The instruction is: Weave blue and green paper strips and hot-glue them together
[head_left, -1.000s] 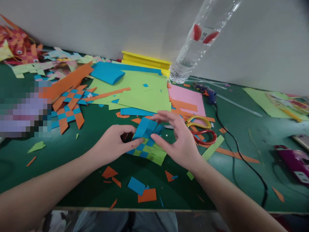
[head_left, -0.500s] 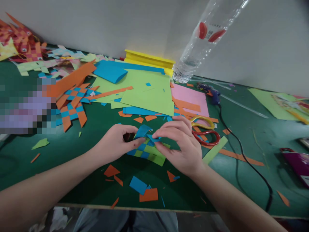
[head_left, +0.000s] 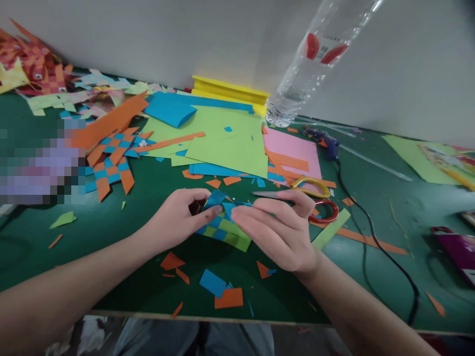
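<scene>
Low over the table, a blue-and-green woven paper piece [head_left: 222, 228] is held between both hands. My left hand [head_left: 184, 212] pinches its left side, thumb in front and the other fingers behind. A blue strip [head_left: 215, 199] curls up beside that thumb. My right hand [head_left: 279, 225] is closed at the piece's upper right, its fingertips pinching a blue strip; the fingers partly cover the woven part. Just behind my right hand lie scissors [head_left: 310, 188] with one yellow and one red handle loop, their blades pointing left.
Green, blue and pink paper sheets [head_left: 230, 143] lie behind the hands. A glue gun [head_left: 328, 146] with a black cord and a clear bottle [head_left: 297, 84] stand right of them. Woven orange-blue pieces [head_left: 111, 168] lie left. Paper scraps [head_left: 228, 298] dot the front edge.
My right hand has turned and its fingers have folded in closer to the woven piece, uncovering the scissor blades. My left hand keeps its grip almost in place.
</scene>
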The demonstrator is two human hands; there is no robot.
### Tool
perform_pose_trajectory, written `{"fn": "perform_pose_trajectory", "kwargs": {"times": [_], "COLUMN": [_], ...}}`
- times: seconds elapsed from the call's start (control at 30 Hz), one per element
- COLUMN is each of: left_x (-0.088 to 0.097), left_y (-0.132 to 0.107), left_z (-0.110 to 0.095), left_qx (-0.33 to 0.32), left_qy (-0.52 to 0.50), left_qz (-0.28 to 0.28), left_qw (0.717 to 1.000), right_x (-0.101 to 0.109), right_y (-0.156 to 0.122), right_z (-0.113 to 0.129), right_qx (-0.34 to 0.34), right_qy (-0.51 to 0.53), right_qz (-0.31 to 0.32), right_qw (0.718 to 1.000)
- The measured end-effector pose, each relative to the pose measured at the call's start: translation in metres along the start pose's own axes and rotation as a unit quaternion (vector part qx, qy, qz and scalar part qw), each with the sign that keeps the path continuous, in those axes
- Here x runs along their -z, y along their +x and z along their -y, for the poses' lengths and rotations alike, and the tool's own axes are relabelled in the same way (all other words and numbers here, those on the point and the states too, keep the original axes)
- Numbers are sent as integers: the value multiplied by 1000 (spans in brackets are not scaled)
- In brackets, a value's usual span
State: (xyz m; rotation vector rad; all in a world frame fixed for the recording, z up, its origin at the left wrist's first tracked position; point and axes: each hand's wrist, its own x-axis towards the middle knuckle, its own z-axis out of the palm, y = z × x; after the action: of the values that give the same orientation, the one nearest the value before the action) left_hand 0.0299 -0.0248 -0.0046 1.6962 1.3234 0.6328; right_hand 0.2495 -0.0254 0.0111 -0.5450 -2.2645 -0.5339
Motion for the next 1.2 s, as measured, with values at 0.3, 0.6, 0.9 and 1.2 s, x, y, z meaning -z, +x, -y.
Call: {"fn": "perform_pose_trajectory", "kwargs": {"times": [0.3, 0.6, 0.9, 1.2], "left_x": [-1, 1, 1, 2], "left_y": [-4, -5, -4, -6], "left_z": [-6, -10, -8, -8], "left_qx": [-58, -61, -52, -45], "left_qy": [30, 34, 24, 31], "left_qz": [-37, -22, -24, -18], "left_qw": [997, 997, 998, 998], "right_x": [-13, -12, -10, -7], "right_y": [-3, 0, -1, 4], "right_z": [6, 4, 2, 5], "right_qx": [-118, -187, -279, -304], "right_qy": [-6, 42, 134, 215], "right_qz": [15, 30, 60, 97], "right_qw": [993, 981, 949, 923]}}
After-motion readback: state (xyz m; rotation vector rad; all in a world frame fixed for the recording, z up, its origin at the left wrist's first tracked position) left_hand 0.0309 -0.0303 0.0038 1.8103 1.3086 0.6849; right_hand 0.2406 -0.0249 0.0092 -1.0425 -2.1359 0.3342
